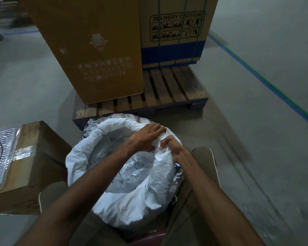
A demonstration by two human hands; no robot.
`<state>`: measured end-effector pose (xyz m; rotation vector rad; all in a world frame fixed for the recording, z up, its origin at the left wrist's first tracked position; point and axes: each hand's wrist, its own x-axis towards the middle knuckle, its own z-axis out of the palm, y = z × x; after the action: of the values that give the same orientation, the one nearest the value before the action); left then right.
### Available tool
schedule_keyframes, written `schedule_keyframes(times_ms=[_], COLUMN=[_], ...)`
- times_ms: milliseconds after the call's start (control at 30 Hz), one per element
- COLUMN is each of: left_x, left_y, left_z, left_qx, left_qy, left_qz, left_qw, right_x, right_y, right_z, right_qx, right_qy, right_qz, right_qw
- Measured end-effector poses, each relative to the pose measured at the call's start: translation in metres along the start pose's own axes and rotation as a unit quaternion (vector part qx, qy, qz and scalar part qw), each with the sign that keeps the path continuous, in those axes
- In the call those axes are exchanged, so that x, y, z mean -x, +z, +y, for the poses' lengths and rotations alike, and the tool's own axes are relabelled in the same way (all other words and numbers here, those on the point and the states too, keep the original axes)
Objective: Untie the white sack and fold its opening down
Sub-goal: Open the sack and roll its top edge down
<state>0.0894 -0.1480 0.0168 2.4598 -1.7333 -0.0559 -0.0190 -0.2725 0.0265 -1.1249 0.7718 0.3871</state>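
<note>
The white woven sack (132, 206) stands between my knees with its mouth wide open and its rim rolled outward into a thick cuff. Inside lies a clear plastic liner (130, 167) over grey contents. Both hands work the far right part of the rim. My left hand (146, 137) reaches across the opening and grips the folded edge from above. Close beside it, my right hand (171, 148) pinches the same stretch of rim, fingers curled into the fabric.
A wooden pallet (167, 89) just beyond the sack carries two tall cardboard boxes (96, 50). At my left sits a taped carton (36, 157) with a plastic-wrapped item (0, 157) on top. Bare concrete floor with a green and blue line (267, 82) stretches to the right.
</note>
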Motion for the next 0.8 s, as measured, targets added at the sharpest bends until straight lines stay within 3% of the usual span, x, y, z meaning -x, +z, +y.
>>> schedule_keyframes(times_ms=[67,133,233,367,467,633,733,800], left_x=[-0.009,-0.021,-0.035,-0.049,-0.04,-0.01,-0.013,-0.025], left_y=[-0.001,-0.009,-0.018,-0.021,-0.027,-0.009,0.005,0.006], left_z=[0.007,0.011,0.013,0.011,0.005,-0.005,0.011,0.023], left_qx=[-0.003,-0.049,-0.107,-0.088,-0.067,-0.106,-0.139,-0.153], left_qy=[-0.045,-0.092,-0.152,-0.168,-0.121,0.084,0.051,0.026], left_qz=[-0.025,-0.085,-0.157,-0.199,-0.162,-0.062,-0.057,-0.085], left_qw=[0.999,0.991,0.97,0.962,0.977,0.989,0.987,0.984], right_x=[0.02,0.031,0.037,0.04,0.03,0.024,0.015,0.018], right_y=[0.007,0.01,0.016,0.043,0.043,0.013,0.003,0.004], right_z=[-0.009,-0.013,-0.002,0.022,0.018,-0.001,-0.004,-0.008], right_qx=[0.019,0.117,0.288,0.315,0.196,0.099,0.122,0.248], right_qy=[0.014,0.013,-0.026,-0.039,-0.036,-0.027,0.001,0.006], right_qz=[-0.003,0.055,0.177,0.308,0.274,0.113,0.086,0.122], right_qw=[1.0,0.992,0.941,0.897,0.941,0.988,0.989,0.961])
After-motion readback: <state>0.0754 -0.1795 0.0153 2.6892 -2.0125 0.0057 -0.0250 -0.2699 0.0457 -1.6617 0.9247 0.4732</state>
